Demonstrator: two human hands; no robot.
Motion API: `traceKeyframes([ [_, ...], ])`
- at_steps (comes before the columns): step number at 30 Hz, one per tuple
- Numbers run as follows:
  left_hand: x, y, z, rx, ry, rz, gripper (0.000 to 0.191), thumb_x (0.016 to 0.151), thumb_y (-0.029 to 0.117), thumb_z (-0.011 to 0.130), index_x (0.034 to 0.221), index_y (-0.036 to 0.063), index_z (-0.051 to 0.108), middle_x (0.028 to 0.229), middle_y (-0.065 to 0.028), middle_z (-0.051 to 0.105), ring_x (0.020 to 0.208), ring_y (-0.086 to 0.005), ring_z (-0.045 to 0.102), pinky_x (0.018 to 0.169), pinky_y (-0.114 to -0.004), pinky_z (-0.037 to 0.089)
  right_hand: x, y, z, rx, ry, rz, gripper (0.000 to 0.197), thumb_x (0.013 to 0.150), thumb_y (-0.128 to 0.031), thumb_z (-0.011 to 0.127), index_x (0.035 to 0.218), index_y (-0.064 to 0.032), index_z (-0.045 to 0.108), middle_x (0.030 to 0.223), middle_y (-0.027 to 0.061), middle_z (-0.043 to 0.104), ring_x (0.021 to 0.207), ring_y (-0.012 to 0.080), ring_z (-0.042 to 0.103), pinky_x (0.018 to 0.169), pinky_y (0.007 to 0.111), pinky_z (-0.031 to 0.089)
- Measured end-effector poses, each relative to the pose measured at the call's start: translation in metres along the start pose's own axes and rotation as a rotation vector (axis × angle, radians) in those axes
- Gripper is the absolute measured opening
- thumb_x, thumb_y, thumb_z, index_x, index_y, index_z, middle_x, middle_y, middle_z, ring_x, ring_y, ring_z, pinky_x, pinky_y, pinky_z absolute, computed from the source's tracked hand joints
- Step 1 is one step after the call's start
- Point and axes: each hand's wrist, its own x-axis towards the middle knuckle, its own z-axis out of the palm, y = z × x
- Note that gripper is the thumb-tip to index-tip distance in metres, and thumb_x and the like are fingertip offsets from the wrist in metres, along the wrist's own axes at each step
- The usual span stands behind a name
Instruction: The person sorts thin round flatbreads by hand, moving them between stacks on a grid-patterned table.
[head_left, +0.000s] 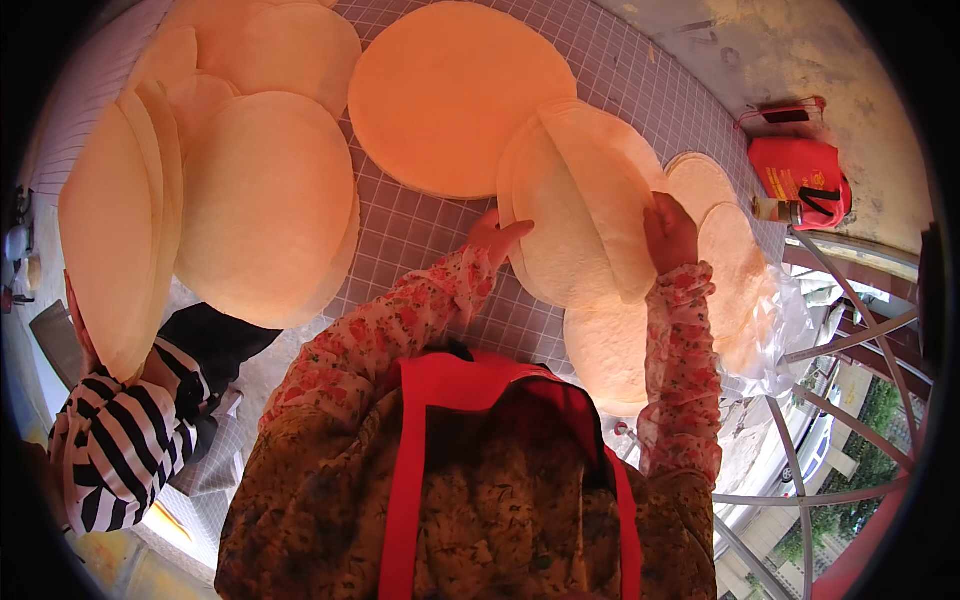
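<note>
In front of me is a small stack of thin round flatbreads (555, 225). My left hand (496, 237) grips its left edge, with the thumb on top and the fingers partly hidden. On the right, my right hand (673, 234) is closed on the edge of the top flatbread (600, 172), whose right part is lifted and bent over. The stack's far edge overlaps a large orange-lit pile of round flatbreads (457, 97). Nearer to me, another flatbread (607, 352) shows partly from under the stack.
Everything lies on a grid-patterned table cover (405, 225). More flatbread piles (262, 195) are at left, where a person in striped sleeves (127, 450) holds several flatbreads (112, 225). At right are smaller flatbreads (727, 255), a clear plastic bag (780, 322), a jar (776, 210) and a red bag (795, 172).
</note>
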Motion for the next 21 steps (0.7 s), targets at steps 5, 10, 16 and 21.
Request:
traceKeyframes([
  [5,0.024,-0.047,-0.018,-0.006,0.077,0.001,0.031,0.077,0.01,0.061,0.104,-0.0049,0.057,0.094,-0.0126,0.063,0.084,-0.0198,0.061,0.073,-0.031,0.048,0.015,-0.061,-0.104,-0.265,0.229,-0.174,0.019,0.083,-0.005,0.048,0.099,0.0001,0.056,0.086,0.0161,0.059,0.077,0.0294,0.058,0.069,0.034,0.046],
  [10,0.025,-0.043,-0.011,-0.037,0.076,0.089,0.029,0.076,0.006,0.06,0.103,-0.0051,0.058,0.095,-0.0115,0.063,0.083,-0.0189,0.061,0.073,-0.03,0.048,-0.014,-0.083,-0.027,-0.514,0.195,-0.299,0.007,0.077,-0.003,0.051,0.084,-0.0023,0.05,0.079,0.0152,0.055,0.074,0.0332,0.056,0.062,0.042,0.047],
  [16,0.039,-0.07,-0.013,-0.105,-0.018,0.184,0.021,0.081,0.006,0.056,0.1,-0.0038,0.059,0.092,-0.0099,0.063,0.082,-0.0169,0.061,0.07,-0.028,0.049,-0.066,-0.042,0.131,-0.297,-0.033,-0.166,0.005,0.077,-0.005,0.05,0.076,-0.0023,0.047,0.076,0.0151,0.055,0.073,0.0346,0.056,0.06,0.043,0.048],
  [21,0.021,-0.048,-0.006,-0.072,0.03,0.021,0.028,0.083,0.012,0.057,0.107,-0.0021,0.053,0.093,-0.0105,0.062,0.079,-0.0187,0.063,0.066,-0.029,0.052,-0.071,-0.038,0.127,-0.228,-0.086,-0.102,0.014,0.073,-0.008,0.056,0.084,-0.002,0.05,0.086,0.0135,0.054,0.078,0.033,0.055,0.064,0.041,0.049],
])
